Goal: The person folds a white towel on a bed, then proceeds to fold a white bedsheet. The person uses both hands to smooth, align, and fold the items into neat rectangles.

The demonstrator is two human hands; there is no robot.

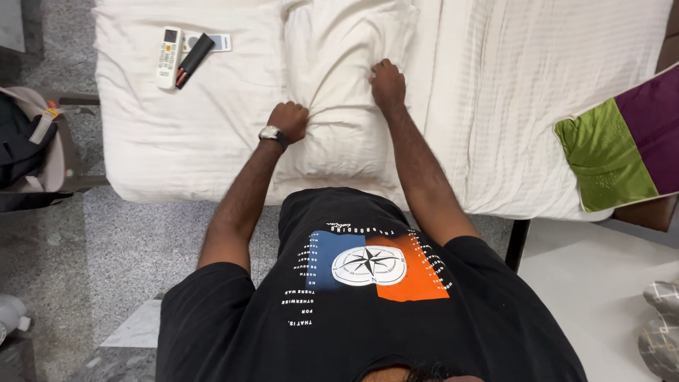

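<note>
Head view, looking down: left hand [290, 120] fisted tight on the white pillow [339, 92], right hand [387, 83] curled shut on its far side. Pillow flat on the bed [177, 141]. Left of pillow: white remote [168, 58], black case [194, 58]. Far right: green-purple cushion [626, 141].

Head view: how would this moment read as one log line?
left hand: gripping pillow | right hand: gripping pillow | pillow: on white bed | remotes: apart, far corner
</note>
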